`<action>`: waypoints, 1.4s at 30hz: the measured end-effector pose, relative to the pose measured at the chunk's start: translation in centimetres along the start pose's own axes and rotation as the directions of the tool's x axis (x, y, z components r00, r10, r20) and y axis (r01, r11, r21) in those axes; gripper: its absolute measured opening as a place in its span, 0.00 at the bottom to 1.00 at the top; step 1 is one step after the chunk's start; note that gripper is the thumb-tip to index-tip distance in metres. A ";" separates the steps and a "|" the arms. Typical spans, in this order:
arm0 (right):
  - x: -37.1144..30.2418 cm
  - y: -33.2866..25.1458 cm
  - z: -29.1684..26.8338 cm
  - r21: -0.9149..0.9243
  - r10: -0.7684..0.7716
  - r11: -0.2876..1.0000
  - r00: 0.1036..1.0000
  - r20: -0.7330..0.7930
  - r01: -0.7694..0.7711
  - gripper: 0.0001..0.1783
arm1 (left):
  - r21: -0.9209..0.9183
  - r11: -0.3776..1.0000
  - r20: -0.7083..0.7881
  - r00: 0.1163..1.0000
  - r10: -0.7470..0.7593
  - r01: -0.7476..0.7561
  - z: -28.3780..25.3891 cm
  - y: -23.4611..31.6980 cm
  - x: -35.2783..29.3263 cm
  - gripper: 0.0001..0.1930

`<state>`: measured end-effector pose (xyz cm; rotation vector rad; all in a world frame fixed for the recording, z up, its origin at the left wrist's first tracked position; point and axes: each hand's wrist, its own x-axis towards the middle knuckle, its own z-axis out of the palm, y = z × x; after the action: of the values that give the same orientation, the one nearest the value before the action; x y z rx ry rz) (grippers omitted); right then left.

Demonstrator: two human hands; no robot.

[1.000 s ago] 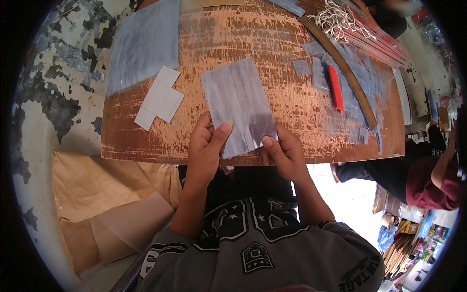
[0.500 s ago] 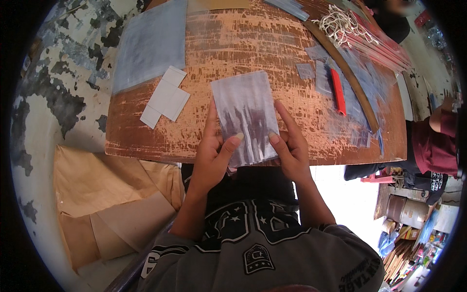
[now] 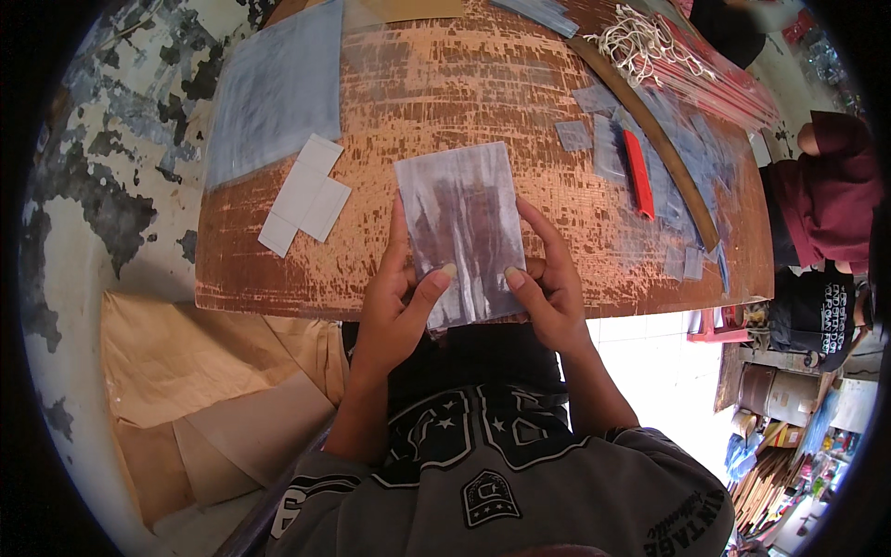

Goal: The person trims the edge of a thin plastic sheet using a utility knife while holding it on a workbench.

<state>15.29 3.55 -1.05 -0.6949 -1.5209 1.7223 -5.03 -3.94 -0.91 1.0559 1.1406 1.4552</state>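
Note:
Between my two hands is a stack of clear plastic sheets (image 3: 462, 213), rectangular and shiny, tilted above the table's near edge. My left hand (image 3: 401, 292) grips its left side, thumb on top and fingers behind. On the opposite side my right hand (image 3: 549, 283) pinches it the same way, thumb near the lower right corner. Left of the stack a white cut-out card template (image 3: 306, 197) with fold lines lies flat on the table. A red box cutter (image 3: 639, 174) rests to the right, on loose clear plastic pieces.
The worn brown table (image 3: 399, 93) carries a large bluish plastic sheet (image 3: 274, 97) at far left. A curved wooden strip (image 3: 664, 139), plastic offcuts (image 3: 574, 136) and white cords (image 3: 640, 46) on pinkish plastic lie right. Brown paper (image 3: 204, 353) stands lower left. Another person's maroon garment (image 3: 826, 204) shows at right.
The plastic stack has shifted slightly left in view and reflects light differently. Both hands keep their hold. At the right edge, the other person has moved.

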 end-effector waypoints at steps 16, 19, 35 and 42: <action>-0.3 0.2 -0.5 -0.019 0.002 1.000 0.997 0.072 -0.001 0.40 | 0.086 0.989 -0.016 0.992 0.122 -0.121 0.0 -0.5 0.0 0.40; -0.2 0.3 -0.2 -0.043 -0.016 0.999 0.998 0.053 0.019 0.41 | 0.063 0.994 -0.014 0.996 0.090 -0.089 0.0 -0.2 0.1 0.40; -0.3 0.5 0.0 -0.073 -0.024 0.997 0.998 0.065 0.029 0.41 | 0.174 0.963 -0.228 0.943 0.241 -0.204 -0.3 -0.2 1.1 0.32; -0.7 0.8 -0.3 -0.082 -0.024 0.996 0.991 0.134 0.035 0.44 | 0.112 0.979 -0.253 0.948 0.192 -0.168 -0.1 0.6 0.8 0.32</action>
<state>15.77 3.15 -1.92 -0.6063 -1.6951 1.7198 -5.30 -3.21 -0.31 1.0735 1.3339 1.7424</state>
